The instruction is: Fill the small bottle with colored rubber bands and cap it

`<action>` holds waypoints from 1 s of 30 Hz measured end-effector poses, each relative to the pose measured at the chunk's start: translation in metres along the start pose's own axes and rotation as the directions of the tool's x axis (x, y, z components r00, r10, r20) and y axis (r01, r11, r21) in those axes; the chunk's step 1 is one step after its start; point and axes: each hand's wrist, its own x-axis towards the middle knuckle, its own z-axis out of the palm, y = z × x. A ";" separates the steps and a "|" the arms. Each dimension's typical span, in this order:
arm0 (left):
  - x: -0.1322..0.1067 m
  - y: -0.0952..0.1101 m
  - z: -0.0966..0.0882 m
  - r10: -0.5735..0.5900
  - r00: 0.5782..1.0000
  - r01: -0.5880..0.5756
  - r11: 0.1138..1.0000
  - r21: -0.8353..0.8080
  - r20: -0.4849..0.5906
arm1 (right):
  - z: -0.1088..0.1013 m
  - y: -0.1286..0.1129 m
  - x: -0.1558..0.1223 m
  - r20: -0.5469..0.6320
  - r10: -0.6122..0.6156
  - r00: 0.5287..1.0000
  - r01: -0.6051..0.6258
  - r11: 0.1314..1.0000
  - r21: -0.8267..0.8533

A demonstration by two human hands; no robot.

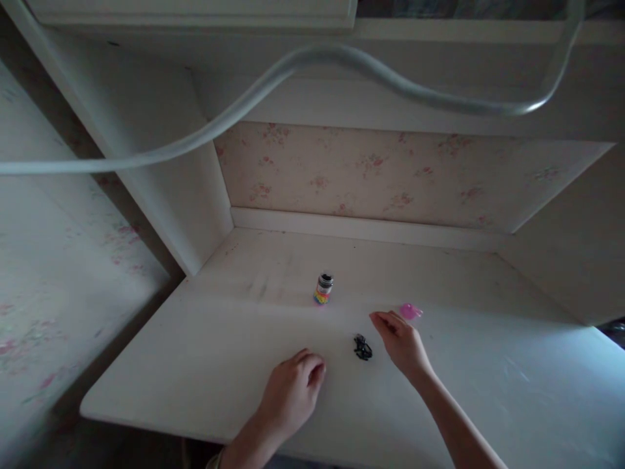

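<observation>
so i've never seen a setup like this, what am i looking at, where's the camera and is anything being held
There's no machine here, just a person's two bare hands. The single picture comes from a camera worn on the person's head, looking forward and down.

The surface is a white desk with floral wallpaper behind it. On it stands a small jar with a multicoloured lower part. Nearer the person lie a tangled black bundle and, further right, a small shiny pink item that I can't identify. A pale cord or tube crosses the top of the view.

The left hand is loosely curled. The right hand has its fingers bunched together. Nothing visible is held, though something tiny could be hidden.
</observation>
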 end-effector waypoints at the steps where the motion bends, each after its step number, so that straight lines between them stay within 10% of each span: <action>1: 0.004 0.004 0.001 0.011 1.000 -0.011 1.000 0.011 0.011 | 0.002 0.006 -0.008 0.008 0.040 0.999 -0.040 0.999 0.017; 14: 0.056 0.041 0.037 0.099 0.987 -0.127 0.963 0.238 0.126 | 0.000 0.008 -0.032 -0.059 0.020 0.998 -0.018 0.999 0.038; 30: 0.059 0.045 0.037 0.098 0.986 -0.128 0.963 0.238 0.137 | -0.005 0.000 -0.043 0.051 -0.067 0.996 0.064 0.996 0.063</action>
